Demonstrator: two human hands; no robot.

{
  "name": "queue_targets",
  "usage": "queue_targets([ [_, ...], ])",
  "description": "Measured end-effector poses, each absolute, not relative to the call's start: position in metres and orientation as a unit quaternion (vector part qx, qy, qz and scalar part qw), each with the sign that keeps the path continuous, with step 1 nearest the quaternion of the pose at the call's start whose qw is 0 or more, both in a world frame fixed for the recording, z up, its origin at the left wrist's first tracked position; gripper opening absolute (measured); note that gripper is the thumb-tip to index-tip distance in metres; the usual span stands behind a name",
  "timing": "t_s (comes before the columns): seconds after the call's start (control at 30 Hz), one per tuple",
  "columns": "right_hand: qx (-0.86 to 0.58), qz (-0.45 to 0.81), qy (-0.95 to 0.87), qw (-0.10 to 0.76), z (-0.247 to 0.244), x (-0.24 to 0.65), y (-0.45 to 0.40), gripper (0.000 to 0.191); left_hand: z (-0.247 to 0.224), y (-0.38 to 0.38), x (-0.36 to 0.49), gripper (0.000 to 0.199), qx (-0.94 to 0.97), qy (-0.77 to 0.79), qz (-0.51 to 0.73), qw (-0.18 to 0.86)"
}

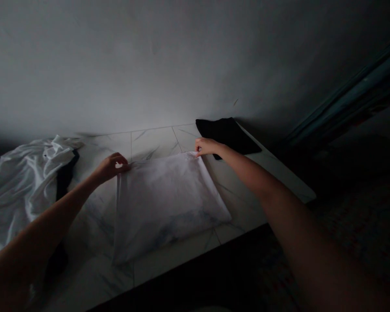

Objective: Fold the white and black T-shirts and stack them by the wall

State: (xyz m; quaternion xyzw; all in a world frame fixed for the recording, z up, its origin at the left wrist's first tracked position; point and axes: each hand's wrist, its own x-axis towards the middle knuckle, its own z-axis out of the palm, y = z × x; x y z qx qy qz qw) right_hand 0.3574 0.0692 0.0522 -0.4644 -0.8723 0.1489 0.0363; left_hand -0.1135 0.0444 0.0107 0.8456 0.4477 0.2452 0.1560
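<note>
A: What is shown as done so far?

B: A white cloth (169, 203) is laid flat on the marble-patterned surface (152, 143), folded into a rectangle, and it is set between the two forearms.

A: How are the hands placed?

B: Both are held at the cloth's far edge. The left hand (112, 168) is half curled at the far left corner, and the right hand (207, 147) is half closed at the far right corner, with its fingertips (198, 149) set on the fabric. Whether either corner is firmly gripped cannot be told.

A: What is left?

B: A crumpled white sheet of fabric (22, 190) is heaped at the left, unfolded, with a dark piece of cloth (65, 177) lying against it. Farther off, a black cloth (227, 134), apparently folded, is placed beyond the right hand, near the wall (182, 56).

A: Are any containers seen?

B: None can be made out, and the dark area at the right is too dim to be read.
</note>
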Motion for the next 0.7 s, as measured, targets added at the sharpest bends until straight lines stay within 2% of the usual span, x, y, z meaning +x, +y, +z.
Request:
queue_targets([
  [0.13, -0.415, 0.201, -0.879, 0.119, 0.064, 0.358, 0.07, 0.02, 0.028, 0.041, -0.117, 0.039, 0.85, 0.43, 0.256, 0.167],
  [0.3, -0.386, 0.346, -0.828, 0.217, 0.071, 0.359, 0.068, 0.03, 0.048, 0.035, -0.109, 0.028, 0.836, 0.413, 0.254, 0.257],
  [0.43, -0.422, 0.411, -0.776, 0.227, 0.068, 0.353, 0.066, 0.038, 0.049, 0.035, -0.1, 0.025, 0.829, 0.411, 0.241, 0.293],
  [0.7, -0.422, 0.413, -0.776, 0.222, 0.06, 0.345, 0.065, 0.039, 0.037, 0.038, -0.107, 0.029, 0.818, 0.419, 0.241, 0.313],
])
